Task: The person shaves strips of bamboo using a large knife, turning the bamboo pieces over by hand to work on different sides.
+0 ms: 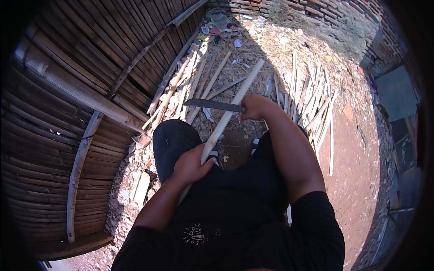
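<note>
Nearest, a black shirt [271,244] lies below the lower end of a long pale strip [248,83], which slants up and away from the lap beside the left thigh of dark trousers [174,140]. The strip looks like split wood or bamboo and, as far as it shows, is in one length with no break. The work on it seems to be partway, with the blade at it; whether its edges have already been trimmed is too fine to tell.

The left hand [192,165] is clamped round the strip's near part, thumb along its top, fingers mostly hidden beneath. Farther up, a knife [212,105] lies crosswise over the strip's middle, its tip pointing left; whether the edge bites or only passes over cannot be told. The right hand [257,107], just right of the strip, is closed round the handle, no gap showing between fingers and palm.

Farther out, loose sticks [178,81] lie left of the strip and a heap of thin slats [312,99] lies right of it. The slats may be finished pieces, the sticks perhaps what is left, but neither can be confirmed. Straw-like scraps [285,47] cover the ground beyond the strip's far end. A slatted wall [104,36] stands to its left, and a brick wall [312,11] farthest beyond it.
</note>
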{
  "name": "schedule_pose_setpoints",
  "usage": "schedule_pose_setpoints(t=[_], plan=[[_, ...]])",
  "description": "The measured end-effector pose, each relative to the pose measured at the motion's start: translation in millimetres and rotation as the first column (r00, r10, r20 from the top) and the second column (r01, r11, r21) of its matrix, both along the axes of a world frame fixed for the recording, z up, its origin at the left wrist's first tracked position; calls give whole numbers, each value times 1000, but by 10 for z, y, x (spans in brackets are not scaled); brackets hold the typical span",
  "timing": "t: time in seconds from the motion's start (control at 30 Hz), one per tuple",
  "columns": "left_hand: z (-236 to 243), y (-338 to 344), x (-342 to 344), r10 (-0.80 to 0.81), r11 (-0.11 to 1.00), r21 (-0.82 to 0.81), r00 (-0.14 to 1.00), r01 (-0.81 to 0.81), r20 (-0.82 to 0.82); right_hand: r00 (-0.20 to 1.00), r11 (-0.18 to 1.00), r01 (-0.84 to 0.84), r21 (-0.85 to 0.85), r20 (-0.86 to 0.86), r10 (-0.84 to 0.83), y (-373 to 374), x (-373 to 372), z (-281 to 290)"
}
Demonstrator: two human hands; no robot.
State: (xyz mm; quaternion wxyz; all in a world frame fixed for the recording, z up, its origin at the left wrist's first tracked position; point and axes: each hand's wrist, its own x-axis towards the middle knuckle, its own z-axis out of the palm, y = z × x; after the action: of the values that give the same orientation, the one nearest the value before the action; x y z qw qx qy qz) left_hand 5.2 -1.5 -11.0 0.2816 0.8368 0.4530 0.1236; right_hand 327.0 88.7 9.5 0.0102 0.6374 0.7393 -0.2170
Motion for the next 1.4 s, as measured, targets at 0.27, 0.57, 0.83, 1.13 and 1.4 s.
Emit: schedule_pose_setpoints(t=[0.27, 0.57, 0.83, 1.13, 1.4], plan=[[-7, 4, 9, -1, 1000, 4, 1000, 1, -17, 1000, 1000, 2, -2, 0, -2, -42, -28, 62], [-38, 5, 7, -10, 999, 30, 1000, 11, -18, 1000, 1000, -25, -1, -18, 25, -5, 18, -40], [-5, 18, 20, -23, 1000, -5, 998, 23, -62, 1000, 1000, -9, -29, -22, 8, -23, 4, 15], [9, 24, 16, 0, 1000, -28, 1000, -1, -31, 1000, 1000, 7, 16, 8, -7, -22, -12, 58], [63, 40, -30, 53, 986, -161, 994, -38, 93, 998, 998, 25, 54, 58, -29, -97, 53, 224]])
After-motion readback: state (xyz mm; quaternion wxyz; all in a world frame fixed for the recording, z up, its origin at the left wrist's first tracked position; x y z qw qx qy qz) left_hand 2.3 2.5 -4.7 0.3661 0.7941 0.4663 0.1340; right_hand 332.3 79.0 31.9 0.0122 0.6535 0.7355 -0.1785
